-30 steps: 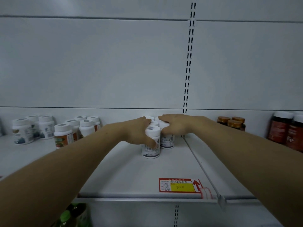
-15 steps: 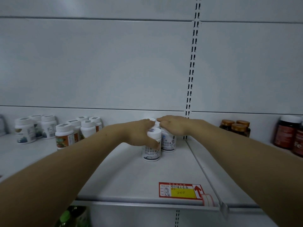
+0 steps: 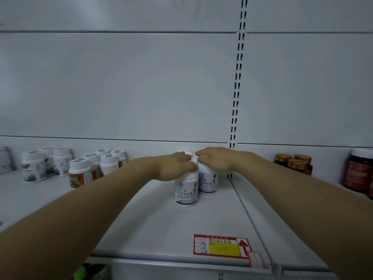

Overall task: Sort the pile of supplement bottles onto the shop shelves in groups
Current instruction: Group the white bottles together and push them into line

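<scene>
both hands are on a tight cluster of white supplement bottles mid shelf (image 3: 141,219), above the price tag (image 3: 221,245). left hand (image 3: 174,166) grips the front bottle (image 3: 185,191) at its cap, thumb round the side. right hand (image 3: 219,160) is curled over the cap of the second bottle (image 3: 207,183), which touches the front bottle and stands just behind it to the right. at least 1 more white cap (image 3: 188,154) shows behind, under the fingertips; count is unclear. risks: bottles are tall, light-looking and packed touching, so a sideways nudge from either hand could tip 1 into the next and knock the group over. pushing too far right could catch a base on the shelf seam (image 3: 242,199). pulling forward too hard could roll a fallen bottle off the front edge. containers: all bottles are capped and opaque, so contents are not visible. on the left stand a group of orange-label bottles (image 3: 80,174) and a group of blue-label bottles (image 3: 33,166), well apart from the cluster. on the right are 3 gold-cap jars (image 3: 292,163) and dark red jars (image 3: 358,172), all lidded, fill unknown.
</scene>
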The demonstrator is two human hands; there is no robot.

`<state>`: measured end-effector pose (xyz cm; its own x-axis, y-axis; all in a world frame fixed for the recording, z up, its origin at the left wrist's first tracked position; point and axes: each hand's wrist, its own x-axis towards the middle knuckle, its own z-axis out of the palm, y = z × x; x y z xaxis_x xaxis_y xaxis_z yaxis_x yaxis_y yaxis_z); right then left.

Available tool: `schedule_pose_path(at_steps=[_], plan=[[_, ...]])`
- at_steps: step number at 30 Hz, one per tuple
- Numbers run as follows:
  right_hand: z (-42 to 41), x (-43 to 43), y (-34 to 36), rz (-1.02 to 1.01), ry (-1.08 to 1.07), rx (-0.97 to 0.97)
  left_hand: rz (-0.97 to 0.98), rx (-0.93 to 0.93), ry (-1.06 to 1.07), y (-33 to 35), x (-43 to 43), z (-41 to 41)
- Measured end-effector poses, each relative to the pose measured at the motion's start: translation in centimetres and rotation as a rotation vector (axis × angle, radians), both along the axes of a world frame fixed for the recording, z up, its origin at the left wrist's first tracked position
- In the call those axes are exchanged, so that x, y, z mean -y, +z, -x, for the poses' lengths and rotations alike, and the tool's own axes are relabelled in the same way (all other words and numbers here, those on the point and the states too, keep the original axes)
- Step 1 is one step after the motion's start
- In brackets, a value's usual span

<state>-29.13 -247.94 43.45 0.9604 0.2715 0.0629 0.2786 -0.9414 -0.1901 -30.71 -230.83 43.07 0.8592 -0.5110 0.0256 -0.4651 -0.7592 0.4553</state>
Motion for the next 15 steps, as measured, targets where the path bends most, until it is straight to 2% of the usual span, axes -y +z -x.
schedule_pose_path(at_steps=[12, 15], plan=[[-0.2, 1.0, -1.3, -0.092, 0.05, 0.058, 0.016, 0.019, 0.033, -0.3, -0.1, 0.1], [-0.3, 1.0, -1.7, -0.116, 0.053, 0.088, 0.026, 0.074, 0.04, -0.4, -0.1, 0.5]])
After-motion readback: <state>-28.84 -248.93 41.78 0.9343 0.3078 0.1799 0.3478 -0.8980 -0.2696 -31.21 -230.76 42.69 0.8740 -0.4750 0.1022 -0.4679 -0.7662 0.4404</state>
